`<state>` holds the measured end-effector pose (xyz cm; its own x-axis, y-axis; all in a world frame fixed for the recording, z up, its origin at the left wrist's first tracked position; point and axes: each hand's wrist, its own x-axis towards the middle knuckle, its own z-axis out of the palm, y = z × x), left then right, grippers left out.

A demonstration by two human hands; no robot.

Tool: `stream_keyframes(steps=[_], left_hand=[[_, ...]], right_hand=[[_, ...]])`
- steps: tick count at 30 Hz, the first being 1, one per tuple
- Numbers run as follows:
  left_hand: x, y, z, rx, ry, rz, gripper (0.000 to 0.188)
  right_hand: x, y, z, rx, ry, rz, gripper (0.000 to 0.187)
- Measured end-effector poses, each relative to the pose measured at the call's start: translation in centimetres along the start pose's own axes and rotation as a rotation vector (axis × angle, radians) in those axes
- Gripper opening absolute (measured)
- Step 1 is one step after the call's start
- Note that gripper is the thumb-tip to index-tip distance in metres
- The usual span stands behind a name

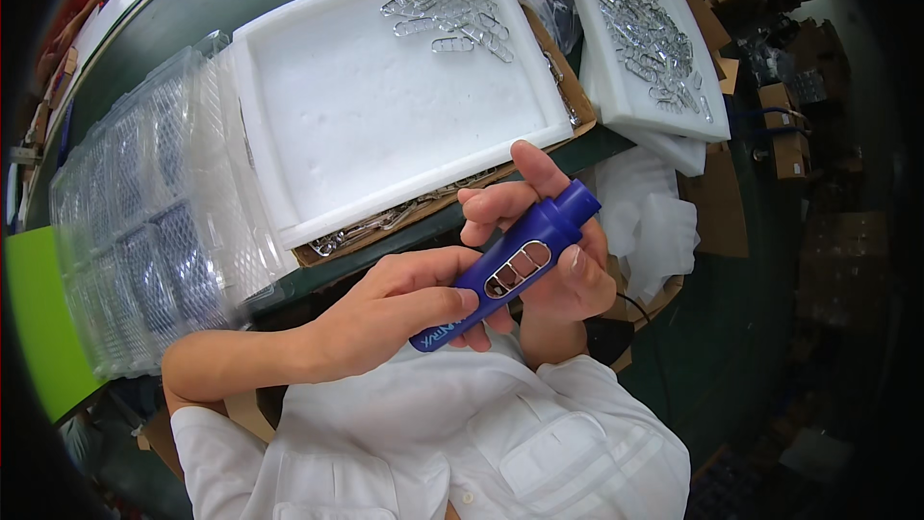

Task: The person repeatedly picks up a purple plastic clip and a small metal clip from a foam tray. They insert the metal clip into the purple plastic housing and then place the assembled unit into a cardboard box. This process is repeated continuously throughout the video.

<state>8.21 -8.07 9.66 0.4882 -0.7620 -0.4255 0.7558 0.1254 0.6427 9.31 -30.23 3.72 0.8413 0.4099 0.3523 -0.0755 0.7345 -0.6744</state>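
Note:
A dark blue plastic tube-shaped handle [462, 313], with a narrower collar at its upper end, is held tilted between both hands in front of my chest. My left hand [399, 303] grips its lower end, the thumb lying on top. My right hand [568, 274] supports the upper part from behind and the right, its index finger raised past the collar. On the handle's upper face sits an oval metal frame [518, 270] with several brownish windows; whether it is fixed there I cannot tell.
Beyond my hands, a white foam tray [356, 87] with several loose metal frames [452, 10] rests on a cardboard box holding metal parts. Another foam tray [597, 67] bears a pile of frames at right. Clear plastic blister trays [144, 202] stand left, beside a green panel [43, 318].

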Motion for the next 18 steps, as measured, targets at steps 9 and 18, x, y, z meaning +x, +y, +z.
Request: stream_keyframes(steps=[9, 18], left_hand=[[-0.25, 0.11, 0.33, 0.022, 0.010, -0.021, 0.039], [0.18, -0.14, 0.10, 0.033, 0.018, -0.003, 0.040]], right_hand=[[0.20, 0.95, -0.43, 0.221, 0.022, 0.030, 0.086], [0.43, 0.96, -1.03, 0.169, 0.018, 0.059, 0.084]])
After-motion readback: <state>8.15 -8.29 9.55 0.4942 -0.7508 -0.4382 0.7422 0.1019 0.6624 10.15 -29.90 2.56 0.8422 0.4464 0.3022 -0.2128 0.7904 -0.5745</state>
